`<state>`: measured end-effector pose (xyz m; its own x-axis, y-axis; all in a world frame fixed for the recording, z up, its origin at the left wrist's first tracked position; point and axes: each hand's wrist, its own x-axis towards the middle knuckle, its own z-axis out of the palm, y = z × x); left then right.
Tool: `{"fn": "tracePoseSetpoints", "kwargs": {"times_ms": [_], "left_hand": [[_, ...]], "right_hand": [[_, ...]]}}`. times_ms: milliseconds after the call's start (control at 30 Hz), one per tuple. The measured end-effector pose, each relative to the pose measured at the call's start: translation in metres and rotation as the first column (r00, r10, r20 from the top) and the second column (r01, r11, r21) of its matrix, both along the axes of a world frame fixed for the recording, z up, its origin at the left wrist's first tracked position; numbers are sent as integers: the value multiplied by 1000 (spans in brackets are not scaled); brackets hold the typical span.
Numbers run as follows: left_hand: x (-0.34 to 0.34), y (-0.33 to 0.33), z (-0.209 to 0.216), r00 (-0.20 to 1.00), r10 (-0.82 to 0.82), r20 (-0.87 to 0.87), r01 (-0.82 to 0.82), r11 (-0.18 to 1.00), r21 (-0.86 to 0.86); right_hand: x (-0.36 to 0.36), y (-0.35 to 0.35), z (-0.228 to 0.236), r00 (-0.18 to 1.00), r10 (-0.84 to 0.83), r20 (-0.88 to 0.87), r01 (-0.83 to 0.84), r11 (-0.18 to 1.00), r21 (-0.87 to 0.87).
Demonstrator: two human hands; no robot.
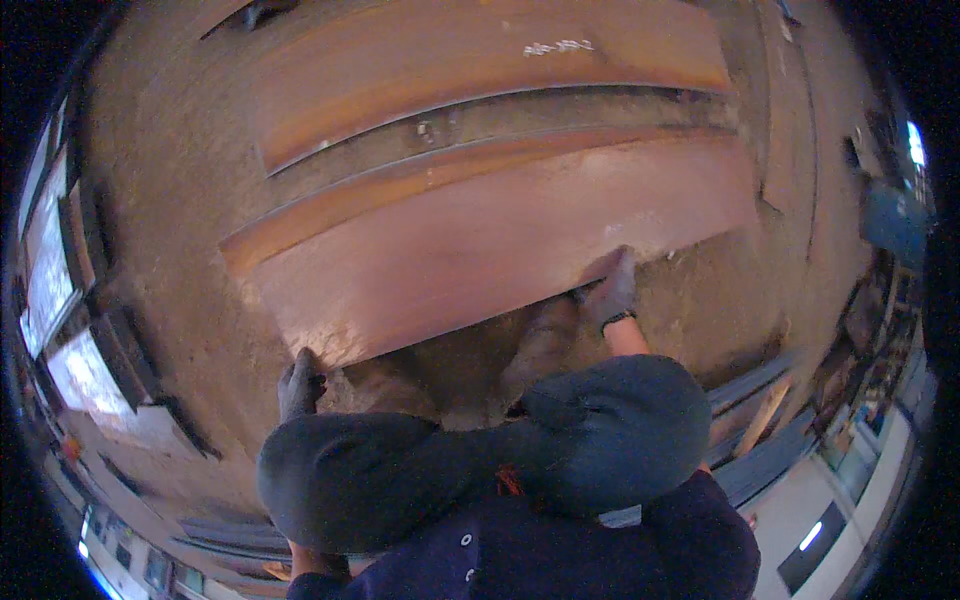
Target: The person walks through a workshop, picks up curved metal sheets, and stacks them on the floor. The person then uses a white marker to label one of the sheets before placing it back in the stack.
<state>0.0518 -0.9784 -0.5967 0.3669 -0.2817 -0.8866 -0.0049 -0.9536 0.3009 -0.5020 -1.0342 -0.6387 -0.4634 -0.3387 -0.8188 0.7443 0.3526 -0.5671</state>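
A long reddish-brown steel plate lies in front of me, slanting up to the right. I am squatting at its near edge. My left hand, in a grey glove, is closed on the plate's near left corner. Farther right, my gloved right hand grips the near edge, its thumb on top and its other fingers mostly hidden. A narrower rusty strip shows along the plate's far side; whether it is a separate piece underneath, I cannot tell.
Beyond lies another rusty plate with chalk marks. Both rest over brown dirt ground. My boots stand close to the near edge. Metal bars lie behind me on the right, and bright sheets are stacked at the left.
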Motion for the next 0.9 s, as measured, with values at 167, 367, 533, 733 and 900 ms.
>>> {"fn": "tracePoseSetpoints", "kwargs": {"times_ms": [167,367,533,733,900], "left_hand": [[8,-2,-3,999,-40,22,38,995,94],[6,-4,-3,999,-16,51,10,994,109],[12,1,-7,1000,10,-11,-9,997,72],[14,-5,-11,999,-33,8,32,994,106],[16,-14,-5,990,-140,-12,140,980,141]], "right_hand": [[-1,0,-8,996,-80,-32,78,995,-65],[-13,9,-20,1000,-19,19,22,992,-128],[-9,9,-12,999,12,-30,-14,996,-84],[-5,-4,4,997,-49,51,54,993,-102],[-1,-1,2,997,-59,-52,56,997,-62]]}}
